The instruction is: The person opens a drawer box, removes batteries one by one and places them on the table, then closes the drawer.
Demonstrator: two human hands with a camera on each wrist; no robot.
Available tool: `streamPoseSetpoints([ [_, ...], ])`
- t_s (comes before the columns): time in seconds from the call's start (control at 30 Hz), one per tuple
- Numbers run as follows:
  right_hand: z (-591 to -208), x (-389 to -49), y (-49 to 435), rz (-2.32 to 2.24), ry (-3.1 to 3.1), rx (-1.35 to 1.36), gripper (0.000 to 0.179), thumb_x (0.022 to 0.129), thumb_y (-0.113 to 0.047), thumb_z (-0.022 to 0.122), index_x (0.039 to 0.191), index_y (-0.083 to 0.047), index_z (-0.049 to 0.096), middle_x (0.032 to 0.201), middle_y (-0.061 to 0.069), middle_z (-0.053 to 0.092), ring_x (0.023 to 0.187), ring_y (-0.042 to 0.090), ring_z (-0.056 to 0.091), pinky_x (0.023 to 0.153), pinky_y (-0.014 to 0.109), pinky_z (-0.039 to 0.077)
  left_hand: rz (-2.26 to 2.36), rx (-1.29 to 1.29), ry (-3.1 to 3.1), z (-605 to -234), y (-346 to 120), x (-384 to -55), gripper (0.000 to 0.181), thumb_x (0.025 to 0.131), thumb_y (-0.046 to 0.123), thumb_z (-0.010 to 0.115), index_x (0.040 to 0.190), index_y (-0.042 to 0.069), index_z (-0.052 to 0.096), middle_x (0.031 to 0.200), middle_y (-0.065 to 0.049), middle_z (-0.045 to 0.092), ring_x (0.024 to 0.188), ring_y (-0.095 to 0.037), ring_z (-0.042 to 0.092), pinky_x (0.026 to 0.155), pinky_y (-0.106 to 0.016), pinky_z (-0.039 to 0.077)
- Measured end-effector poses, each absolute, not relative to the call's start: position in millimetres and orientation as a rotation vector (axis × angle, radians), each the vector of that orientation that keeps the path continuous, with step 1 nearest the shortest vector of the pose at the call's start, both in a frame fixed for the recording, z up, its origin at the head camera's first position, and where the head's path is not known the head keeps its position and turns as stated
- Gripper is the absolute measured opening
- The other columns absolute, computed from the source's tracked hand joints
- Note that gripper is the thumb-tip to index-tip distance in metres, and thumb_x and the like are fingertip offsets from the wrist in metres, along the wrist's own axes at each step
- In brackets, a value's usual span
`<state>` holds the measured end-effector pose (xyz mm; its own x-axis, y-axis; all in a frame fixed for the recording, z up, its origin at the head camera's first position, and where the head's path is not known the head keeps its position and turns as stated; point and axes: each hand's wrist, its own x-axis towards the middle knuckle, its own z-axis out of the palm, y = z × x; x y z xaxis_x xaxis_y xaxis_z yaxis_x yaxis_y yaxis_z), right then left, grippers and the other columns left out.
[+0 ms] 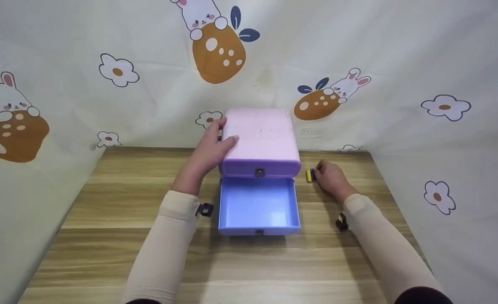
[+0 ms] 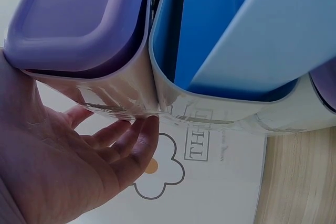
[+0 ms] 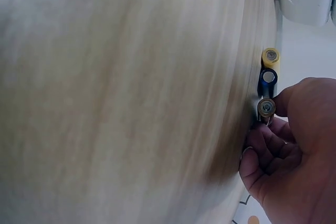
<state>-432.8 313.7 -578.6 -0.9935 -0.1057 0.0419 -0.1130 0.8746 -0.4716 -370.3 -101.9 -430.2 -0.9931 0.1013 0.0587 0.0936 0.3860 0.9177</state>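
Note:
A small pink drawer cabinet stands against the back cloth. Its purple upper drawer is closed, while the blue drawer below is pulled out with nothing inside. My left hand grips the cabinet's upper left side, thumb on top; in the left wrist view its bent fingers lie along the side wall. To the right of the cabinet, my right hand pinches a small battery between thumb and fingers at the tabletop. Beside it stand a yellow battery and a blue battery.
A wood-grain table carries everything. Pale cloth with rabbit and flower prints rises behind and at both sides. Another purple drawer shows at the edge of the left wrist view. Small black cameras sit on both wrists.

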Motion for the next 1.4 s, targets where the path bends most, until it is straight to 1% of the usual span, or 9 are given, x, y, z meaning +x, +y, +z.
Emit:
streamPoseSetpoints([
  [0.27, -579, -431, 314, 0.749, -3.038, 0.166, 0.031, 0.111, -0.016, 0.051, 0.124, 0.009, 0.065, 0.118, 0.031, 0.073, 0.110, 0.045, 0.071, 0.099, 0.060, 0.057, 1.727, 0.189, 2.610, -429, -101, -369, 0.082, 0.106, 0.043, 0.066, 0.175, 0.017, 0.029, 0.177, -0.011, 0.032, 0.153, -0.034, 0.046, 0.126, -0.053, 0.040],
  [0.4, -578, -428, 313, 0.765, -3.039, 0.134, 0.035, 0.113, -0.017, 0.047, 0.127, 0.010, 0.064, 0.120, 0.030, 0.073, 0.110, 0.042, 0.071, 0.098, 0.059, 0.057, 1.718, 0.186, 2.619, -429, -101, -370, 0.081, 0.106, 0.044, 0.065, 0.174, 0.017, 0.030, 0.177, -0.011, 0.032, 0.151, -0.034, 0.048, 0.125, -0.053, 0.041],
  [0.53, -578, -428, 314, 0.792, -3.038, 0.110, 0.037, 0.114, -0.018, 0.044, 0.129, 0.010, 0.063, 0.119, 0.029, 0.073, 0.109, 0.041, 0.070, 0.098, 0.059, 0.057, 1.721, 0.190, 2.614, -430, -101, -370, 0.081, 0.106, 0.044, 0.065, 0.174, 0.017, 0.030, 0.177, -0.012, 0.031, 0.153, -0.035, 0.047, 0.125, -0.053, 0.040],
  [0.77, -579, -428, 317, 0.862, -3.022, 0.073, 0.039, 0.114, -0.022, 0.048, 0.131, 0.011, 0.061, 0.117, 0.028, 0.072, 0.106, 0.038, 0.068, 0.097, 0.057, 0.057, 1.713, 0.189, 2.609, -432, -101, -371, 0.081, 0.107, 0.045, 0.065, 0.175, 0.020, 0.028, 0.178, -0.010, 0.031, 0.154, -0.034, 0.045, 0.127, -0.054, 0.038],
  [0.87, -575, -424, 317, 0.912, -2.974, 0.039, 0.040, 0.114, -0.025, 0.051, 0.131, 0.010, 0.060, 0.112, 0.026, 0.072, 0.100, 0.036, 0.068, 0.091, 0.054, 0.057, 1.705, 0.174, 2.609, -432, -100, -370, 0.081, 0.107, 0.046, 0.065, 0.175, 0.021, 0.028, 0.178, -0.009, 0.031, 0.155, -0.033, 0.045, 0.127, -0.054, 0.038],
  [1.03, -551, -410, 310, 1.098, -2.824, -0.064, 0.036, 0.113, -0.028, 0.051, 0.133, 0.001, 0.058, 0.105, 0.016, 0.066, 0.085, 0.028, 0.062, 0.073, 0.043, 0.054, 1.692, 0.158, 2.609, -431, -100, -370, 0.082, 0.107, 0.046, 0.065, 0.176, 0.022, 0.027, 0.179, -0.008, 0.030, 0.156, -0.033, 0.043, 0.128, -0.055, 0.036],
  [1.13, -530, -398, 299, 1.205, -2.705, -0.070, 0.029, 0.113, -0.026, 0.053, 0.128, -0.002, 0.060, 0.102, 0.012, 0.064, 0.080, 0.024, 0.059, 0.065, 0.035, 0.050, 1.690, 0.156, 2.616, -430, -100, -370, 0.082, 0.107, 0.046, 0.065, 0.176, 0.022, 0.027, 0.179, -0.008, 0.030, 0.156, -0.032, 0.042, 0.128, -0.055, 0.036],
  [1.3, -497, -375, 276, 1.247, -2.492, 0.063, 0.016, 0.109, -0.016, 0.058, 0.112, -0.002, 0.066, 0.090, 0.010, 0.067, 0.077, 0.021, 0.060, 0.064, 0.028, 0.048, 1.709, 0.162, 2.614, -429, -100, -370, 0.082, 0.107, 0.044, 0.065, 0.176, 0.020, 0.028, 0.178, -0.009, 0.031, 0.154, -0.032, 0.045, 0.127, -0.053, 0.038],
  [1.4, -479, -361, 265, 1.268, -2.374, 0.145, 0.009, 0.107, -0.010, 0.061, 0.106, -0.003, 0.067, 0.085, 0.007, 0.067, 0.076, 0.020, 0.060, 0.065, 0.025, 0.047, 1.718, 0.171, 2.608, -430, -100, -370, 0.081, 0.107, 0.043, 0.065, 0.175, 0.018, 0.028, 0.178, -0.010, 0.030, 0.155, -0.032, 0.044, 0.128, -0.052, 0.037],
])
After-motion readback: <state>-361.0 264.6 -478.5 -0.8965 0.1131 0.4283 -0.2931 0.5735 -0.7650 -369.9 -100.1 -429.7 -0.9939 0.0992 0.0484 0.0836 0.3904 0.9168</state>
